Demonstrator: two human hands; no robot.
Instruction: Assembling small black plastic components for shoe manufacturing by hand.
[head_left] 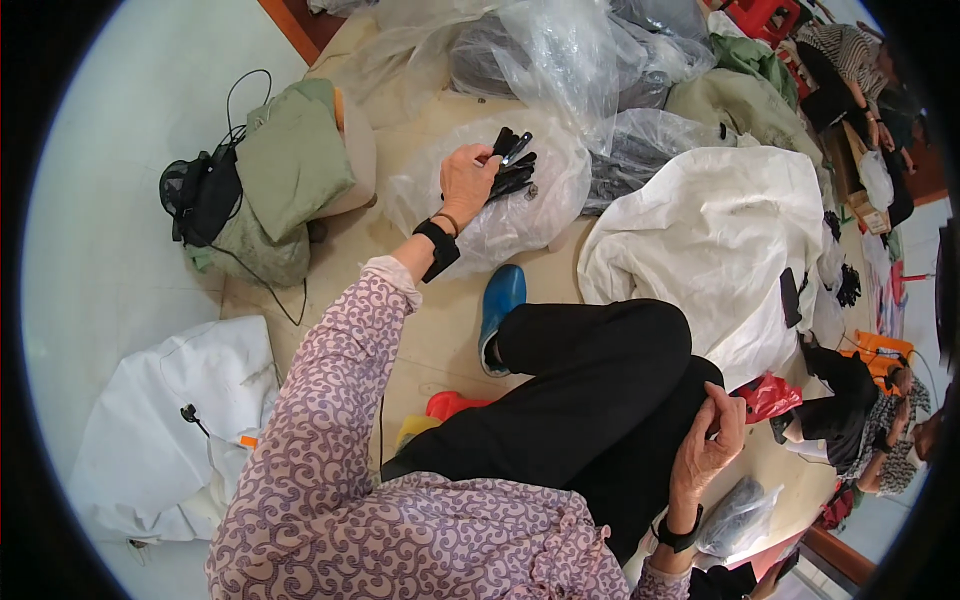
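Observation:
My left hand (468,185) reaches forward over a clear plastic bag (425,200) on the floor. Its thumb and fingers are closed at a bunch of slim black pieces (515,180), one with a shiny end. They seem to grip one of these; the exact kind is too small to tell. Beside my bent knee in black trousers (590,370), my right hand (708,450) rests with its fingers loosely bent and apart. Nothing shows in it. Dark bands circle both wrists.
Large clear bags of dark goods (560,50) lie ahead. A white cloth sack (700,230) spreads at right, a green-covered stool (300,150) stands at left, and a white sheet (170,420) lies nearer. Other people (870,420) sit far right. My blue shoe (503,300) is on the floor.

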